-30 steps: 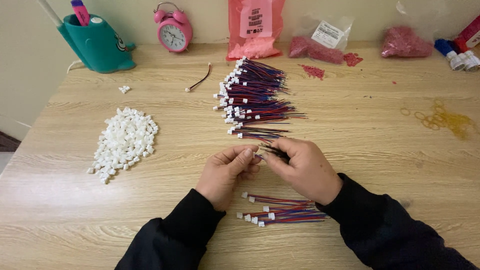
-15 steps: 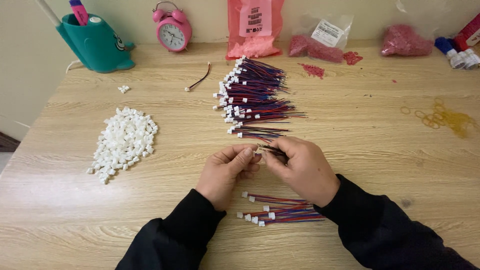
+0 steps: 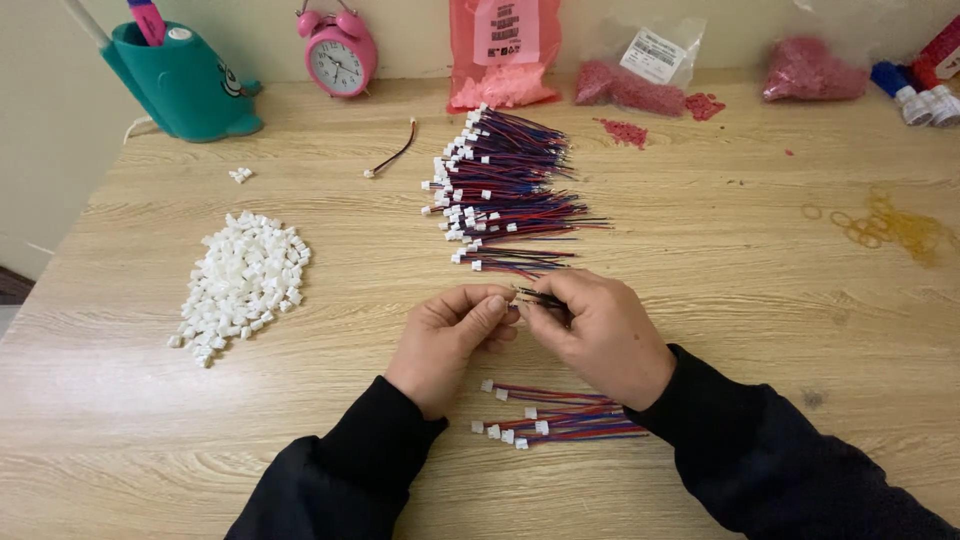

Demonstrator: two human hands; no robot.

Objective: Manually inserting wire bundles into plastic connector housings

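1. Head view, far left: a teal holder [image 3: 185,85] stands at the back of the wooden table [image 3: 760,300], and a heap of small white connector housings [image 3: 240,283] lies nearer you.
2. A pink alarm clock [image 3: 338,55] stands by the wall, with one loose wire [image 3: 392,160] in front of it.
3. Your left hand [image 3: 450,345] has fingertips pinched shut at the centre; what they grip is too small to tell.
4. A large pile of red, blue and black wire leads [image 3: 505,190] lies just beyond your hands.
5. Your right hand [image 3: 600,335] pinches closed on a thin dark wire lead [image 3: 535,296], touching your left fingertips.
6. A small bunch of leads [image 3: 560,415] lies between your wrists.
7. Pink bags [image 3: 505,50] line the back; rubber bands [image 3: 885,228] lie far right.
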